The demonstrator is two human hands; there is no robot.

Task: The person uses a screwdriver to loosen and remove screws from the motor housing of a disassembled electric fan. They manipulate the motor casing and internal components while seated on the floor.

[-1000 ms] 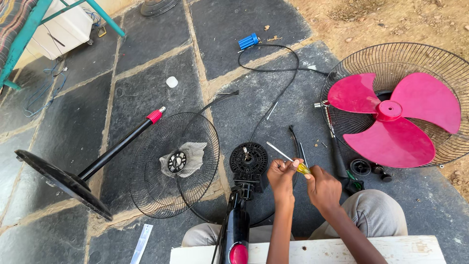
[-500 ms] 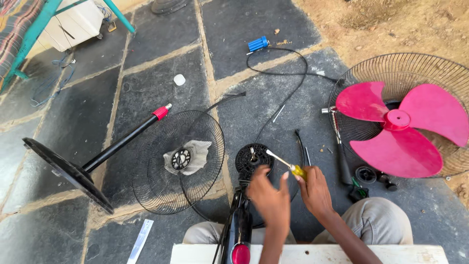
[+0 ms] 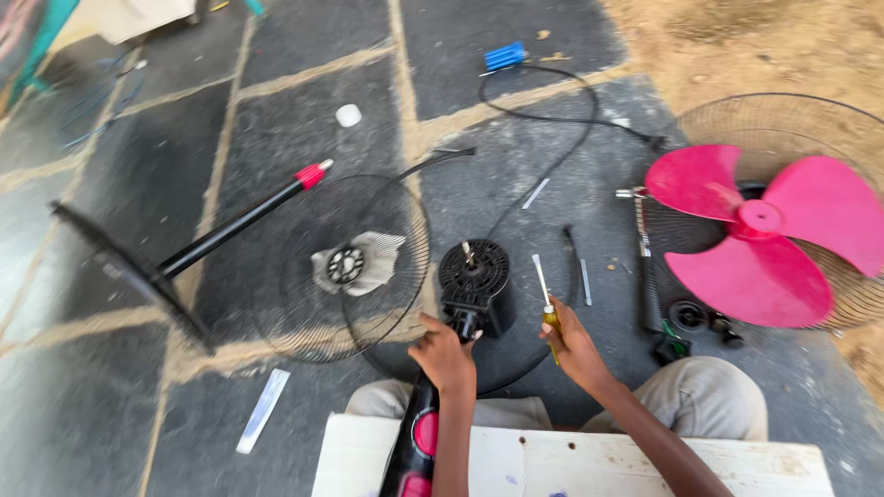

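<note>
**A:** Where is the fan motor?

**B:** The black fan motor [image 3: 475,281] sits on the stone floor [image 3: 276,138], shaft pointing up, right in front of the left hand [image 3: 444,354]. That hand's grip is closed around the motor's neck, where it joins the black-and-red fan body [image 3: 416,442] running back under the wrist.

**A:** And the other hand?

**B:** The right hand [image 3: 575,348] is just right of the left one, its grip clamped on a yellow-handled screwdriver [image 3: 545,299]. The metal shaft points up and away from the hand, with the tip beside the motor but not touching it.

**A:** What lies around them?

**B:** Left of the left grip, a round wire fan guard [image 3: 304,313] lies flat, and beyond it a black stand pole with a red tip [image 3: 244,221]. Well right of the right grip, a pink fan blade [image 3: 764,244] rests in the second wire guard [image 3: 737,120]. A black power cord [image 3: 562,138] curls away from the hands toward a blue plug [image 3: 505,56]. Below the wrists is a white board [image 3: 571,465].
</note>
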